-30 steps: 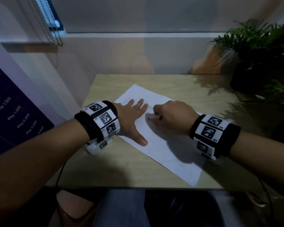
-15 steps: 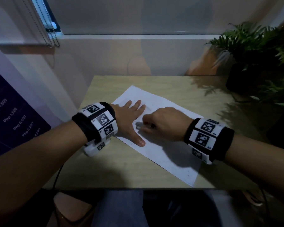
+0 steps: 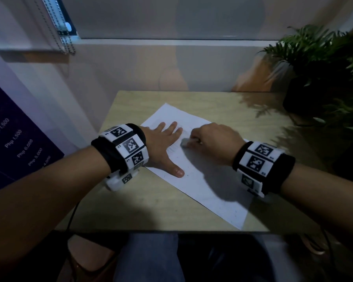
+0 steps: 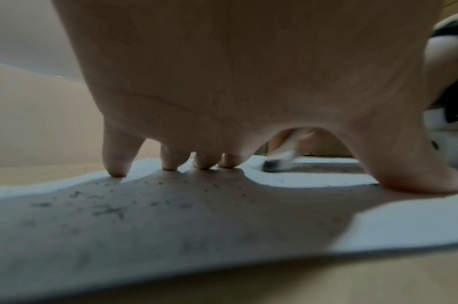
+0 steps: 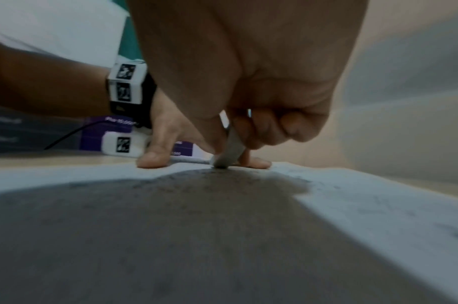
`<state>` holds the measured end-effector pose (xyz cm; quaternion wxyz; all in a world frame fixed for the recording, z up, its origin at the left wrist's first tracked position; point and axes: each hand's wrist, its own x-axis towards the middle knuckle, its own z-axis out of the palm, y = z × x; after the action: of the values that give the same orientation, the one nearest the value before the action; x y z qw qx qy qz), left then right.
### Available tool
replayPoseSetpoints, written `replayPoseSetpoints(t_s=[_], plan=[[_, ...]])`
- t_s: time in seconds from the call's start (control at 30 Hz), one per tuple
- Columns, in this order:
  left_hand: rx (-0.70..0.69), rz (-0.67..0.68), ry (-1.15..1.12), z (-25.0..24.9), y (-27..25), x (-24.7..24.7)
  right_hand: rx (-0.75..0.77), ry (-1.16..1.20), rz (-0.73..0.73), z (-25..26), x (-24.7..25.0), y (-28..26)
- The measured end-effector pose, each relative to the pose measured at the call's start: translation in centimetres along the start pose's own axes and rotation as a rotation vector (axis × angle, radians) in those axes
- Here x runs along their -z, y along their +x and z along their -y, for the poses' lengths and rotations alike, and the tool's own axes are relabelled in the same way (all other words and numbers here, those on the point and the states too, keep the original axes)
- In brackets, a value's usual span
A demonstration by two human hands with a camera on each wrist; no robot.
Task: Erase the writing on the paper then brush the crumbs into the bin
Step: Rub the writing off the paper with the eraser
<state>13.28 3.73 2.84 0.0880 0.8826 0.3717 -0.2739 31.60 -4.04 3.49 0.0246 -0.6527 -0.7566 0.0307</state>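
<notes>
A white sheet of paper (image 3: pixel 208 186) lies slanted on the wooden table (image 3: pixel 143 202). My left hand (image 3: pixel 163 145) lies flat on the sheet's left part with fingers spread, pressing it down. My right hand (image 3: pixel 210 139) pinches a white eraser (image 3: pixel 184 142) whose dark tip (image 5: pixel 220 165) touches the paper just right of the left fingers. The eraser (image 4: pixel 277 161) appears blurred in the left wrist view, beyond the spread left fingers (image 4: pixel 117 162). Faint pencil marks and dark crumbs (image 4: pixel 113 209) dot the paper (image 4: pixel 222 226). No bin is in view.
A potted plant (image 3: pixel 318 64) stands at the table's back right corner. A wall and window ledge (image 3: pixel 171 43) close off the back. A dark price sign (image 3: pixel 12 143) stands to the left. The table's front edge (image 3: pixel 161 231) is near my lap.
My right hand has rubbed the eraser to the left and back to the right beside the left fingers. The left hand has kept pressing the paper in the same place.
</notes>
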Motion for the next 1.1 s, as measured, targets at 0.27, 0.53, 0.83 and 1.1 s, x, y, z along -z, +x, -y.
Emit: replayPoseSetpoints(t_s=[0.27, 0.53, 0.83, 1.1], plan=[[-0.008, 0.025, -0.013, 0.0, 0.1, 0.2, 0.164, 0.122, 0.056, 0.7, -0.5, -0.5], [-0.008, 0.011, 0.003, 0.2, 0.3, 0.0, 0.087, -0.035, 0.000, -0.3, -0.9, 0.2], [-0.011, 0.015, -0.025, 0.1, 0.2, 0.1, -0.031, 0.119, 0.007, -1.3, 0.0, 0.5], [0.011, -0.012, -0.021, -0.2, -0.1, 0.0, -0.006, 0.364, 0.051, -2.8, 1.5, 1.1]])
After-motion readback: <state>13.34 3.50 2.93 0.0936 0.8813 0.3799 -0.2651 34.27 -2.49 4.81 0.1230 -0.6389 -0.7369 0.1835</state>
